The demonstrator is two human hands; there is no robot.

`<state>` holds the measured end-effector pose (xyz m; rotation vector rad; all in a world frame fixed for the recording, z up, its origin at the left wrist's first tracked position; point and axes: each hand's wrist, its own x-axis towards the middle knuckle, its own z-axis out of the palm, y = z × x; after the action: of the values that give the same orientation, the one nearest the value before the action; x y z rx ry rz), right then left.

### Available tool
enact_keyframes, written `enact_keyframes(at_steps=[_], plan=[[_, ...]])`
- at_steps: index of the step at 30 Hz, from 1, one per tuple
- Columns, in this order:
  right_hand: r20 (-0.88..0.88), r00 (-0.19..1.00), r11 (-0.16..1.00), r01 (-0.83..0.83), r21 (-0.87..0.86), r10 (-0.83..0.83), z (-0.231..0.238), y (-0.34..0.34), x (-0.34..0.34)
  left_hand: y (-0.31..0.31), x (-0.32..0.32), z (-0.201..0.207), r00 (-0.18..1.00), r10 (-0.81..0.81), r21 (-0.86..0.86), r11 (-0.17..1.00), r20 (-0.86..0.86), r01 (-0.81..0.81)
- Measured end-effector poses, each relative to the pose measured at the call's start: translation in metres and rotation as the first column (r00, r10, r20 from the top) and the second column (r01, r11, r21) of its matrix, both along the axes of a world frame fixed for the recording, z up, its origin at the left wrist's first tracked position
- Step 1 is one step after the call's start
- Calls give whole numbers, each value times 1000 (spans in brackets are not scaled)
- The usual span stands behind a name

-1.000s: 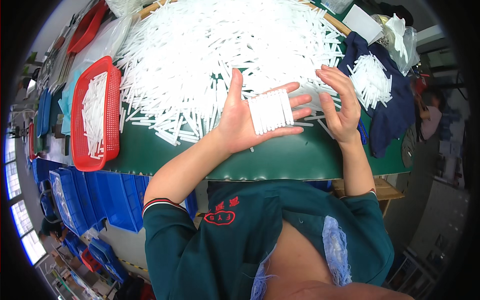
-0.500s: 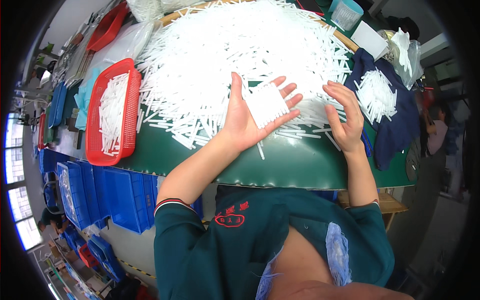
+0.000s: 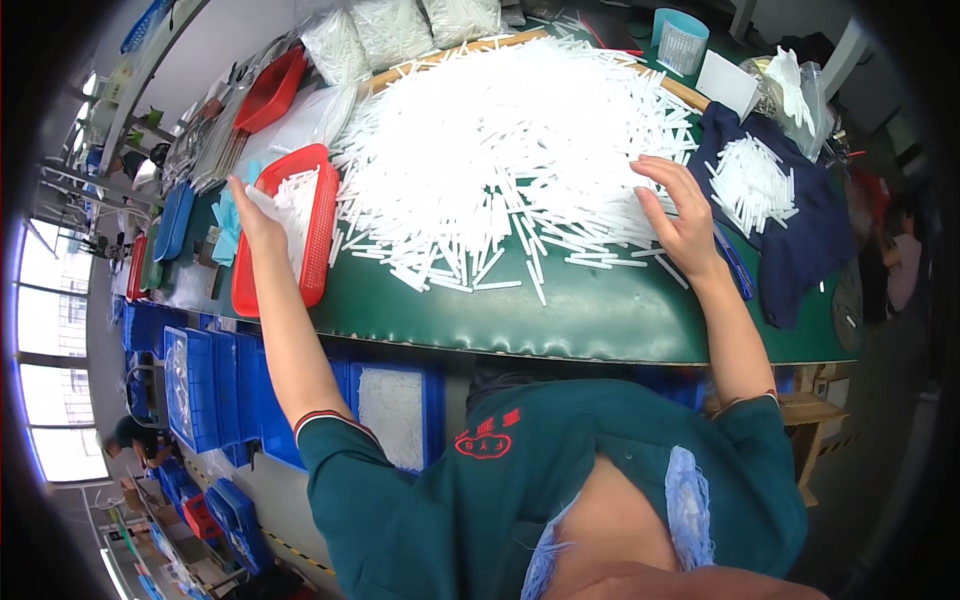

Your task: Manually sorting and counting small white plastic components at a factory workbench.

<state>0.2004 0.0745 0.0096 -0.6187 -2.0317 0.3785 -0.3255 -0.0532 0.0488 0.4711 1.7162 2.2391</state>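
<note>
My left hand point(image 3: 262, 232) is over the red basket point(image 3: 318, 240), turned on its side at the basket's left part. A bunch of short white sticks point(image 3: 264, 202) shows against its palm; most of its fingers are hidden. More white sticks point(image 3: 297, 196) lie inside the basket. My right hand point(image 3: 684, 218) hovers by the right front edge of a big heap of white sticks point(image 3: 480, 130). Its fingers are curved and apart from the thumb, with nothing held.
A smaller pile of sticks point(image 3: 752, 185) rests on dark blue cloth point(image 3: 790, 270) at the right. Filled clear bags point(image 3: 392, 38) stand behind the heap. Another red basket point(image 3: 270, 90) is at the far left. Blue crates point(image 3: 200, 385) stand below the green table point(image 3: 520, 325).
My left hand, palm up with a row of sticks before the heap, has swung left to the basket and turned over. The right hand has barely moved. The whole view has shifted.
</note>
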Motion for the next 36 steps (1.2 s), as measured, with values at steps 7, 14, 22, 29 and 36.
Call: enact_keyframes(at_steps=[7,14,22,29,36], plan=[[26,999,998,40,-55,-38,-6,5,7,48,75,13,582,-449,-518,853,-678,56],[589,805,991,128,-51,-74,-14,5,18,108,288,-4,-500,-838,-917,352,-220,-186],[604,795,981,155,-113,-56,-45,15,11,161,341,-13,-644,-765,-862,332,-7,-384],[503,858,982,168,-91,-100,-55,21,-5,171,315,-41,-777,-538,-743,654,-327,-140],[571,820,983,132,-129,-36,-32,9,7,165,296,-56,-667,-637,-715,664,-387,-220]])
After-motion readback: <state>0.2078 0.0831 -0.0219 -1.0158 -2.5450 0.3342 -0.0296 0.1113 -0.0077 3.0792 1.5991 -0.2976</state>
